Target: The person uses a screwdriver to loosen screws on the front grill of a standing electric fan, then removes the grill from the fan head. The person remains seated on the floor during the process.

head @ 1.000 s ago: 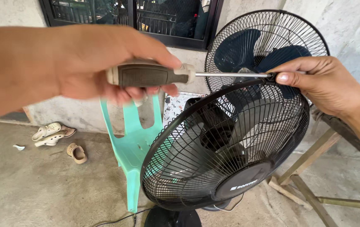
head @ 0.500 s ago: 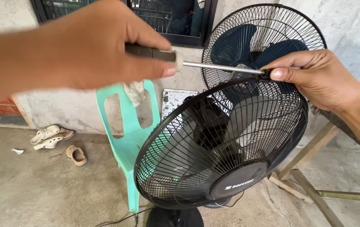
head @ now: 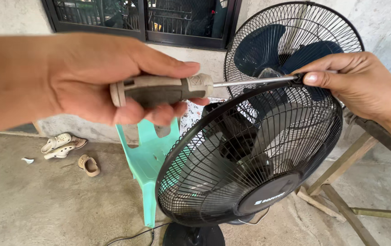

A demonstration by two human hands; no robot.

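The fingers of our left hand [head: 86, 77] wrap tight around the grey handle of one screwdriver [head: 168, 89]; the fingers of our right hand [head: 355, 84] pinch a small black clip [head: 298, 79] on the top rim of the front fan grille [head: 250, 159]. We hold the screwdriver almost level, its long axis running left to right, its tip pointing right and meeting the clip. Behind it stand the rear grille [head: 295, 27] with dark blue blades [head: 259, 48] and one green plastic chair [head: 147, 159]. Three sandals [head: 67, 148] lie on the concrete floor [head: 45, 205] near its left edge.
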